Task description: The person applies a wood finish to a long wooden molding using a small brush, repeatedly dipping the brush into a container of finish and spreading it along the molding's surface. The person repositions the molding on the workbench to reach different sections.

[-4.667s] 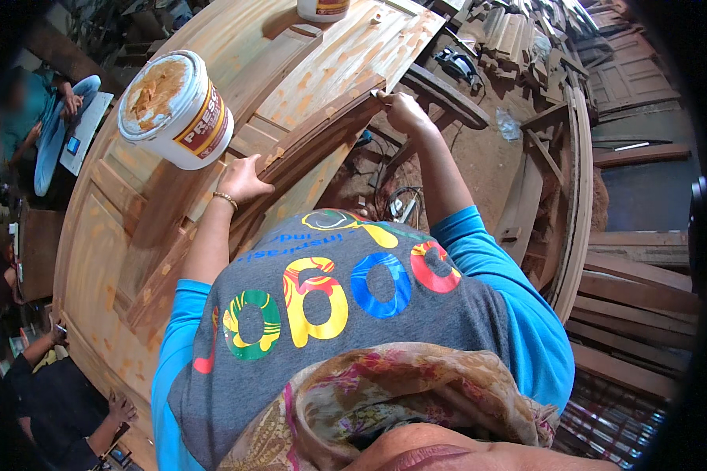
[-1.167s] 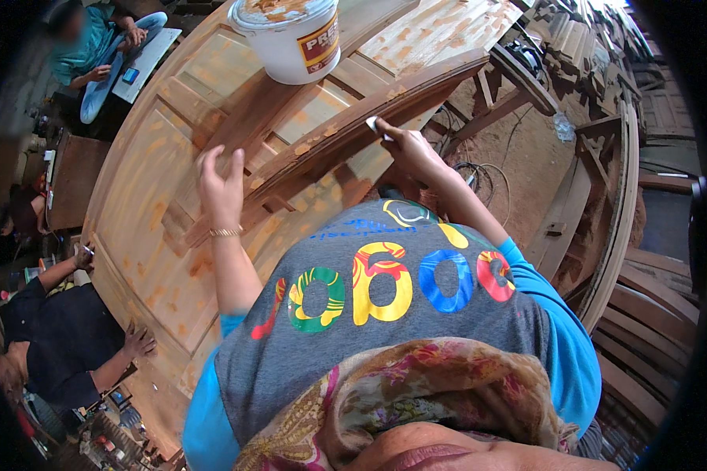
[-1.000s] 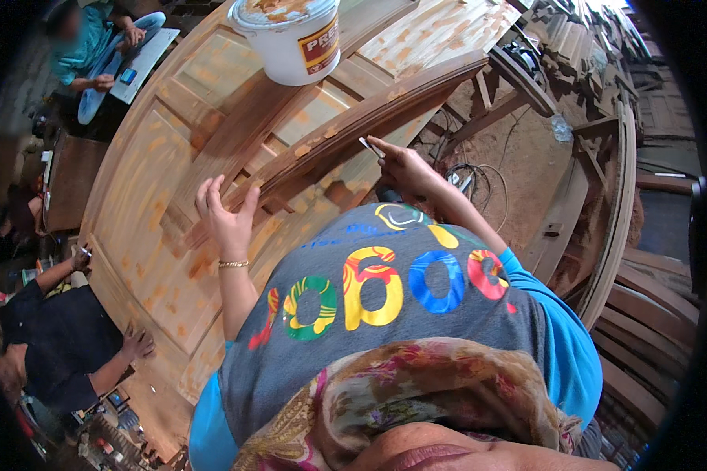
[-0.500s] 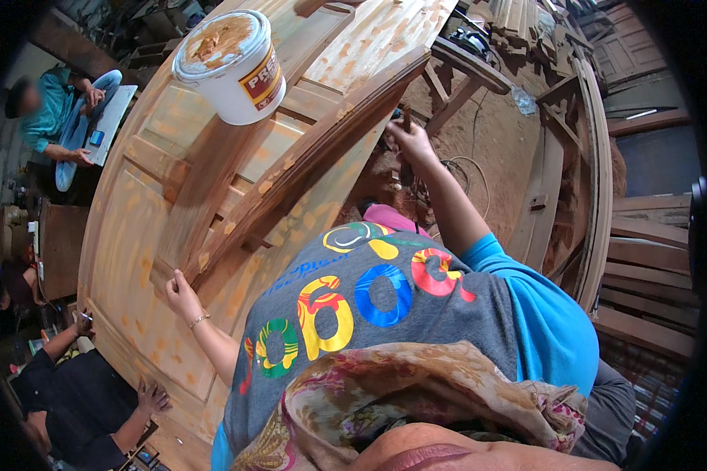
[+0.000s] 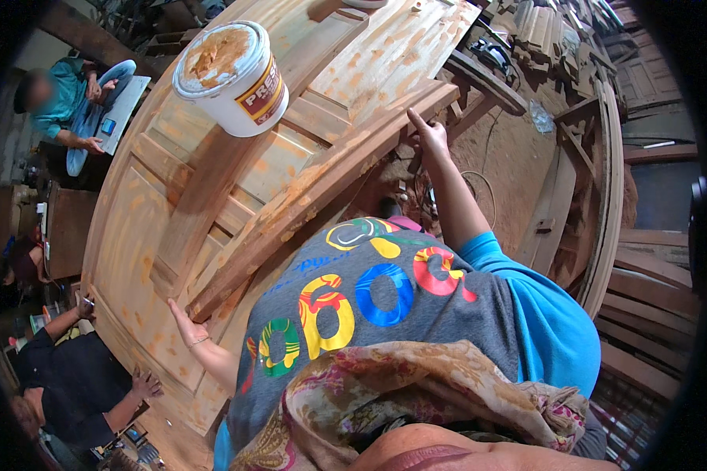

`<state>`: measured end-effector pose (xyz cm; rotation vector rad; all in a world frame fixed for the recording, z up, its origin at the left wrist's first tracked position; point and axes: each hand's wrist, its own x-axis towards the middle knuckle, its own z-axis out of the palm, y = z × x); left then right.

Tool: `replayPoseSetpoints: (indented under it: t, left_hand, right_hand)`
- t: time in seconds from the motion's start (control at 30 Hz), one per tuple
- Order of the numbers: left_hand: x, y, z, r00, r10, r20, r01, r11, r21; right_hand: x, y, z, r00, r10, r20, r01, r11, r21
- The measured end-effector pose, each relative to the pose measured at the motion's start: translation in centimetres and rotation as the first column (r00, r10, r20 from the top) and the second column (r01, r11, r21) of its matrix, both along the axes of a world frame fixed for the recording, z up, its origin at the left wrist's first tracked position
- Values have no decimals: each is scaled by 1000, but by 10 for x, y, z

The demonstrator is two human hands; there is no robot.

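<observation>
A long wooden beam [image 5: 306, 200] with orange-brown filler patches lies slanting across the panelled wooden door [image 5: 137, 314]. My right hand [image 5: 432, 140] grips it close to its far right end, thumb on the wood and the other fingers largely hidden. At the near left end, my left hand [image 5: 187, 323] rests with its fingers stretched out and the palm turned up against the wood. A second wooden piece [image 5: 204, 200] lies beside the beam. On the door stands a white bucket [image 5: 239, 102] with brown paste smeared over its top.
One person [image 5: 71, 118] in teal sits at the far left with a board on the lap. Another person [image 5: 75, 385] in black is at the near left, a hand by the door's edge. Timber scraps [image 5: 542, 39] and a plastic bottle [image 5: 540, 118] lie to the right.
The beam has turned over, showing a plainer, wider face. My right hand has moved up onto its end; the brown item it held is out of sight. My left fingers have straightened.
</observation>
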<state>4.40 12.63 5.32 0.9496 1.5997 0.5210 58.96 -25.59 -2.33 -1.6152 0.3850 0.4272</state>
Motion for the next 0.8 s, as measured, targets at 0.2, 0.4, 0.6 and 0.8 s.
replayPoseSetpoints:
  t: [0.2, 0.4, 0.6, 0.8]
  left_hand:
    - [-73, 84, -25, 955, -275, 112, 296, 903, -312]
    - [-57, 101, -25, 838, -545, -41, 490, 783, -384]
    - [-60, 104, -39, 807, -569, -157, 510, 806, -299]
    - [-62, 91, -57, 824, -536, -185, 492, 838, -236]
  right_hand:
    - [-31, 20, 17, 999, 40, 35, -40, 999, 24]
    - [-47, 22, 32, 996, 80, -49, -68, 977, 204]
    - [-51, 19, 3, 994, 63, -88, -45, 980, 196]
    - [-41, 24, -23, 998, -36, -49, 48, 964, 261]
